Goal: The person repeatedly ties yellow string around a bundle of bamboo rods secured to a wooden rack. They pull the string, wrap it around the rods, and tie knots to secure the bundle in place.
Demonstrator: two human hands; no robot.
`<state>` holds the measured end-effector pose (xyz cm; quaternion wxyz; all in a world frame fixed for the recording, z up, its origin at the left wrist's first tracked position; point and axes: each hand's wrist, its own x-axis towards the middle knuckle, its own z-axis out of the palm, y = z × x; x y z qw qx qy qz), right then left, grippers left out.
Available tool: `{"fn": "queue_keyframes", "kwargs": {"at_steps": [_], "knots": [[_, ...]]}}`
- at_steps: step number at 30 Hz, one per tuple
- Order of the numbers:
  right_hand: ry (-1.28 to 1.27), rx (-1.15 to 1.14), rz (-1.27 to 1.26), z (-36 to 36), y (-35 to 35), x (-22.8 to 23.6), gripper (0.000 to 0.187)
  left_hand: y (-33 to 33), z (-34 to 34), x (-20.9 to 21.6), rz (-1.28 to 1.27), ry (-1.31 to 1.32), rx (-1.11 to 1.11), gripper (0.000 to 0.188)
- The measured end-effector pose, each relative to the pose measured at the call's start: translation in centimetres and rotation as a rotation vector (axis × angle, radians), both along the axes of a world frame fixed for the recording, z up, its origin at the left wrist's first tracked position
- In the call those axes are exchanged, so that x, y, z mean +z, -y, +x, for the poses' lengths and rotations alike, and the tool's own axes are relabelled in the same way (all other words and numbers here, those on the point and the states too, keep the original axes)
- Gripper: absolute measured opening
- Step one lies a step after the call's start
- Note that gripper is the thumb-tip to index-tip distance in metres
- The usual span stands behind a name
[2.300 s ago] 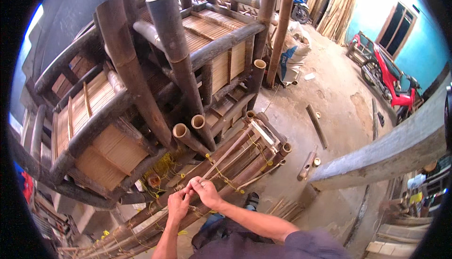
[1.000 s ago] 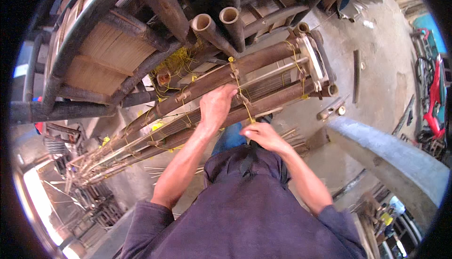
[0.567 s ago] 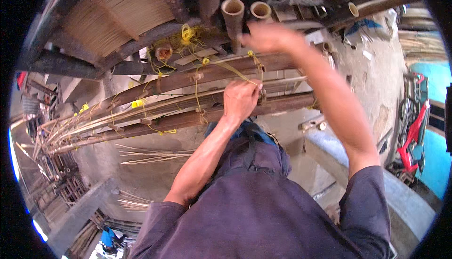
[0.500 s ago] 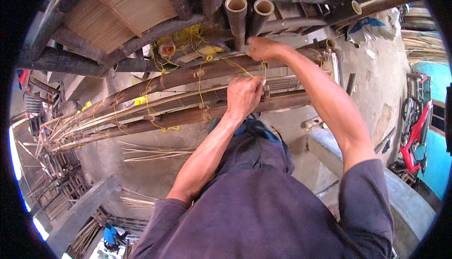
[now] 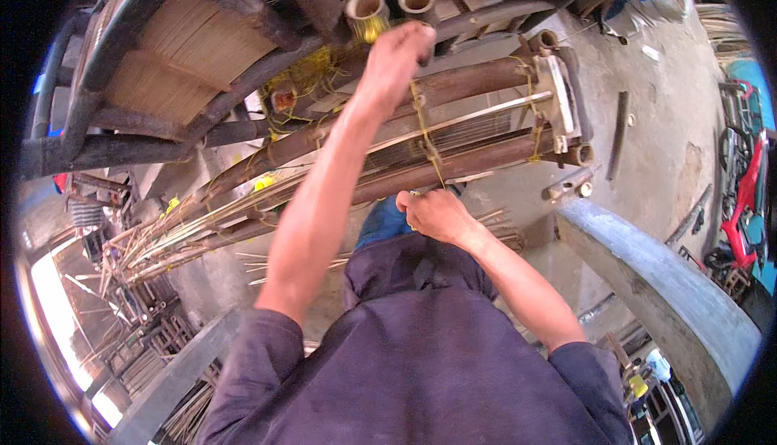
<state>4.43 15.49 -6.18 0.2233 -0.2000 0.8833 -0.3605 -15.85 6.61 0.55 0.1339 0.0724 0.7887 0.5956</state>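
Concrete floor (image 5: pixel 660 137) lies right of the frame (image 5: pixel 498 150). Cord (image 5: pixel 423 123) runs near to far across it; right hand (image 5: pixel 437 214), near, pinches it; left hand (image 5: pixel 401 55), far, blurred: finger state cannot be told.

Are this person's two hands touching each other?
Apart. The head view shows it: the left hand is up by the bamboo tubes, the right hand lower, with bamboo poles visible between.

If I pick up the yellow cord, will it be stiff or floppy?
Probably floppy and light, as the yellow cord looks thin. It could snag near the loose yellow tangle beyond the bamboo poles. Across those poles it runs nearly straight, so there it likely has little slack.
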Motion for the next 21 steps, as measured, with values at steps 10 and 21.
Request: {"fn": "queue_keyframes", "kwargs": {"at_steps": [10,21], "knots": [[0.395,-1.078,-0.286,16.0,-11.4,-6.6,0.053,2.6,-6.3,-7.8,-0.831,-0.199,-0.297,0.03],[-0.09,-0.529,-0.207,-1.6,-21.2,6.4,0.019,-12.6,8.6,-3.5,-0.617,-0.318,-0.277,0.015]]}}
